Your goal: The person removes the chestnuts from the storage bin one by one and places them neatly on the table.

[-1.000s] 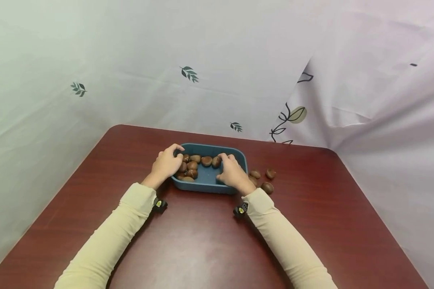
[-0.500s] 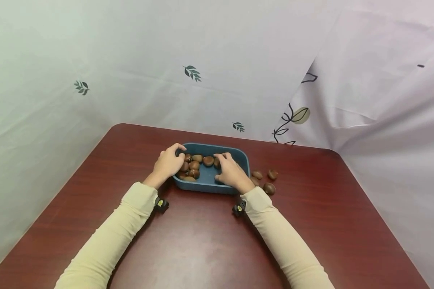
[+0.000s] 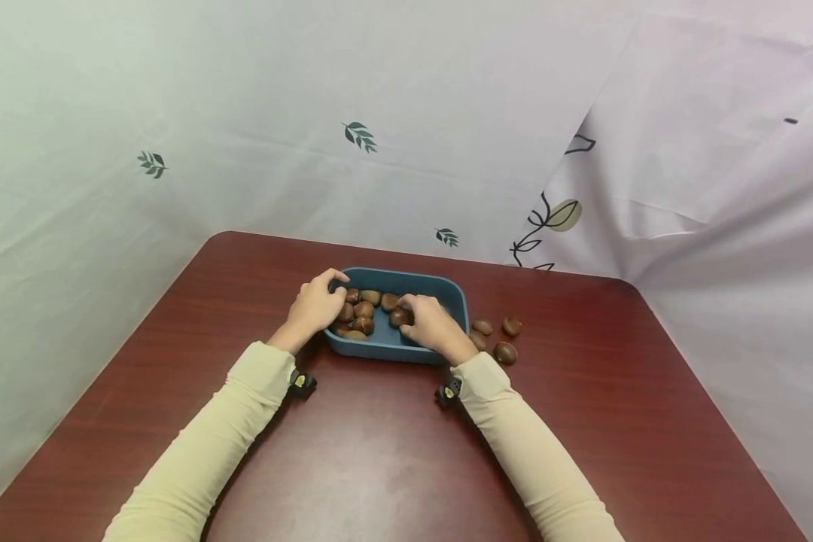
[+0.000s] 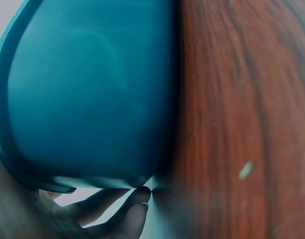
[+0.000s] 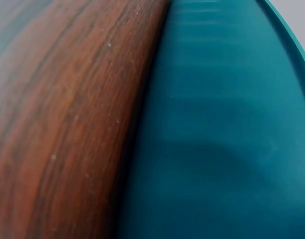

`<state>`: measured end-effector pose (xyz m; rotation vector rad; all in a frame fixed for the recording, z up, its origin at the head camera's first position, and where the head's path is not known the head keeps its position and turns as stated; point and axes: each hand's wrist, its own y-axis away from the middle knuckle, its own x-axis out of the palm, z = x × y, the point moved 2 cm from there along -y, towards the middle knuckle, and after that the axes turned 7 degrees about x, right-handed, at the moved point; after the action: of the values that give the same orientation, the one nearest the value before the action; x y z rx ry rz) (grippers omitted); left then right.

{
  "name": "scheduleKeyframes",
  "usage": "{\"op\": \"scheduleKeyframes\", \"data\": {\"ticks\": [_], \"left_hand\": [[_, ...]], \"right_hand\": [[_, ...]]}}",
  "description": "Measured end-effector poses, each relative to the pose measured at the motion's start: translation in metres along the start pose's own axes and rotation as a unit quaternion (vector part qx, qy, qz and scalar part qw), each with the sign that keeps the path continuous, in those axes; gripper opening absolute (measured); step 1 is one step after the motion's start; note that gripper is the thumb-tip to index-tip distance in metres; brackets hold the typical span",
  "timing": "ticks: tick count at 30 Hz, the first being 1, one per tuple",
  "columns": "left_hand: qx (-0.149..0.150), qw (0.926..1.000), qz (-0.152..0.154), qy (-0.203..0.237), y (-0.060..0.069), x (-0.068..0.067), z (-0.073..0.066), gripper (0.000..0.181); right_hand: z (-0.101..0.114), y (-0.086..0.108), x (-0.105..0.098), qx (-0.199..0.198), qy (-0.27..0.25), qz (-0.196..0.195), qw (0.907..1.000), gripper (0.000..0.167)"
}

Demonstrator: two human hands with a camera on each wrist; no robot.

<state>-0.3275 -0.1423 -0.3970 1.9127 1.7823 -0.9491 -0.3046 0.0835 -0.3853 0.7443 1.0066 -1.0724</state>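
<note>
A blue tray [image 3: 379, 351] holding several brown chestnuts [image 3: 363, 309] stands on the dark red table. My left hand [image 3: 315, 306] grips the tray's left end, thumb over the rim; in the left wrist view its fingers [image 4: 135, 219] curl at the outside of the wall [image 4: 92, 99]. My right hand [image 3: 431, 324] reaches inside the right half and pinches a chestnut [image 3: 400, 317] between thumb and fingers, low over the tray floor. The right wrist view shows only the tray's outer wall [image 5: 217, 124] and table, not the hand.
Several loose chestnuts [image 3: 505, 353] lie on the table [image 3: 352, 452] just right of the tray. A pale cloth [image 3: 406, 113] with leaf prints hangs behind the table and along its sides.
My right hand has shifted its fingers toward the near side inside the tray, and the chestnut at its fingertips has come nearer with them. My left hand stays at the tray's left end.
</note>
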Motion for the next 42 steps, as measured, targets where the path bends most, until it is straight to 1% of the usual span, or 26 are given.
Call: {"op": "scheduleKeyframes", "data": {"ticks": [3,13,19,25,29,34,42], "left_hand": [[0.0,1.0,0.002,-0.001,-0.0004,-0.0002,-0.0003,0.035],[-0.003,1.0,0.0,0.003,-0.0014,-0.0007,-0.0026,0.035],[-0.003,1.0,0.004,0.007,-0.0003,-0.0007,-0.0013,0.035],[-0.002,1.0,0.001,0.007,-0.0013,-0.0004,-0.0018,0.034],[0.0,0.9999,0.002,0.012,-0.0016,0.0001,-0.0028,0.034],[0.002,0.9998,0.001,0.017,-0.0012,0.0,-0.0037,0.034],[-0.003,0.9999,0.004,0.016,0.0006,-0.0003,-0.0009,0.034]], "right_hand": [[-0.0004,-0.0004,0.0005,-0.003,0.003,-0.001,1.0,0.041],[-0.0012,0.0013,-0.0003,-0.009,-0.005,-0.01,0.9999,0.042],[-0.001,0.0011,0.0007,-0.011,0.001,-0.006,0.9999,0.041],[-0.0009,0.0012,0.0007,-0.02,0.004,-0.007,0.9998,0.044],[-0.0007,0.0016,0.0,-0.018,0.003,-0.001,0.9998,0.044],[-0.0001,0.0019,-0.001,-0.014,0.009,0.002,0.9999,0.044],[0.0015,0.0014,0.0006,-0.015,0.03,0.0,0.9994,0.044]]}}
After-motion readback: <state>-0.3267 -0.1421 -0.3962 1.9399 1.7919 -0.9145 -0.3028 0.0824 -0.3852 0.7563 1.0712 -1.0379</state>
